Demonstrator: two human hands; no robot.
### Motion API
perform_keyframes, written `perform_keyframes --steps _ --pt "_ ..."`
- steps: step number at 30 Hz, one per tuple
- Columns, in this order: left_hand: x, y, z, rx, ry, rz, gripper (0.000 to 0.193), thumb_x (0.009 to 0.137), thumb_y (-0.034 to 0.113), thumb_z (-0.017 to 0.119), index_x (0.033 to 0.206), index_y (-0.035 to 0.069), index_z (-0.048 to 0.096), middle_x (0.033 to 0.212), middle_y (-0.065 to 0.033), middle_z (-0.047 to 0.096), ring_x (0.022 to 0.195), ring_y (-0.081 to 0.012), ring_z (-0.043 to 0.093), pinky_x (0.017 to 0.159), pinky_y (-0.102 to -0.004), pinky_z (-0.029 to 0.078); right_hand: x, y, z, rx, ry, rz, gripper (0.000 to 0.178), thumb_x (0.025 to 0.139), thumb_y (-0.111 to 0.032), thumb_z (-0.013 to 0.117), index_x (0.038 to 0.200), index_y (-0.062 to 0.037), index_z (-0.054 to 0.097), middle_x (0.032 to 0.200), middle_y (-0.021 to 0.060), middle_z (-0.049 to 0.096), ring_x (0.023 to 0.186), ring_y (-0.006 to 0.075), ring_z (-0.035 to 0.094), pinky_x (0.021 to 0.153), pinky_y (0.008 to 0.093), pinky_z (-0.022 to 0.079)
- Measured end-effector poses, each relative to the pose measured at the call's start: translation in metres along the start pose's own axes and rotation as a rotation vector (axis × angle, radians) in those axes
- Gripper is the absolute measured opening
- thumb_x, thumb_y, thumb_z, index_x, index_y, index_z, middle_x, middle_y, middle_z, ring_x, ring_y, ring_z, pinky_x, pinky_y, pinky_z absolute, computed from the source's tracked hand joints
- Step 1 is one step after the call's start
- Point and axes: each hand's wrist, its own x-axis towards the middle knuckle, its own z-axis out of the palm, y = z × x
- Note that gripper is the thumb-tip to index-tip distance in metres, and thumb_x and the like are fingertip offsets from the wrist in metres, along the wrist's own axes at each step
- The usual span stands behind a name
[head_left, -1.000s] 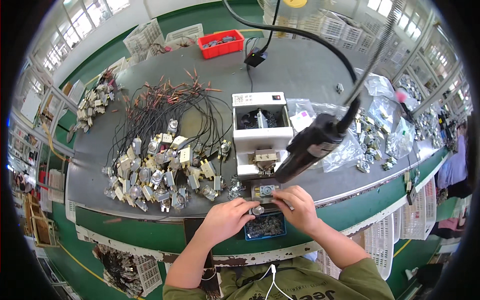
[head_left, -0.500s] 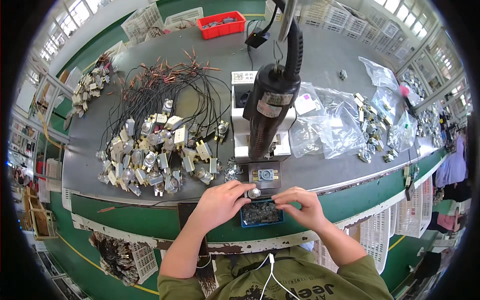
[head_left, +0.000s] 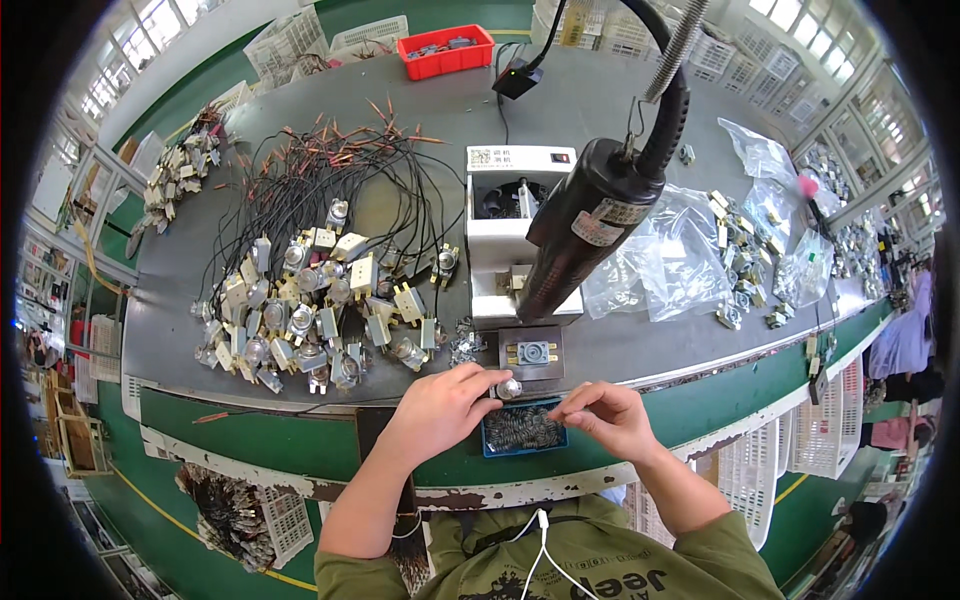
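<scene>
My left hand point(head_left: 440, 408) pinches a small round silver-and-clear part point(head_left: 509, 388) between thumb and forefinger, just in front of the metal fixture plate. Beside it, my right hand point(head_left: 608, 418) has thumb and fingertips closed together above the right edge of a blue tray point(head_left: 524, 455); whatever they hold is too small to make out. Many tiny dark metal pieces, seemingly springs, fill that tray. On the fixture plate point(head_left: 545, 374) lies a grey square switch body point(head_left: 533, 352) with brass terminals. A black hanging electric screwdriver point(head_left: 588, 230) slants over the table behind it.
Left of the fixture lies a heap of wired switch parts point(head_left: 300, 310), with small metal bits point(head_left: 466, 343) nearby. A white screw feeder point(head_left: 515, 225) stands behind the fixture. Plastic bags point(head_left: 680, 255) and loose switch parts point(head_left: 745, 260) are at right; a red bin point(head_left: 446, 53) sits at the back.
The hanging screwdriver has swung to the right, uncovering more of the white screw feeder. My right hand has drawn its fingertips together and turned slightly over the tray. My left hand stays nearly in place.
</scene>
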Motion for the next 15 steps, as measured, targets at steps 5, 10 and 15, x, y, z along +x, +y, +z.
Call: perform_keyframes --steps 5,10,15 --pt "-0.001 0.002 -0.001 -0.002 -0.004 0.006 0.036 0.087 0.025 0.074 0.121 0.016 0.068 0.094 -0.0045 0.064 0.078 -0.0244 0.066 0.067 -0.0358 0.054 0.002 -0.003 -0.001 0.036 0.068 0.002 0.009 0.095 0.002 0.064 0.095 -0.0008 0.056 0.100 0.0146 0.071 0.099 0.0188 0.068 0.089 0.0325 0.054" --pt "-0.001 0.003 0.002 -0.008 0.000 0.019 0.035 0.088 0.025 0.073 0.121 0.016 0.068 0.093 -0.0046 0.065 0.076 -0.0234 0.065 0.067 -0.0346 0.054 0.005 0.006 -0.013 0.042 0.226 -0.043 0.011 0.095 0.004 0.062 0.099 -0.0020 0.053 0.101 0.0135 0.071 0.098 0.0155 0.068 0.086 0.0294 0.055" --pt "-0.002 0.005 0.001 0.000 -0.008 0.004 0.035 0.088 0.025 0.072 0.121 0.016 0.068 0.097 -0.0047 0.066 0.075 -0.0234 0.065 0.067 -0.0340 0.054 0.006 0.005 -0.017 0.087 0.262 -0.035 0.012 0.096 0.003 0.060 0.103 -0.0022 0.052 0.105 0.0136 0.071 0.100 0.0146 0.068 0.088 0.0287 0.056"
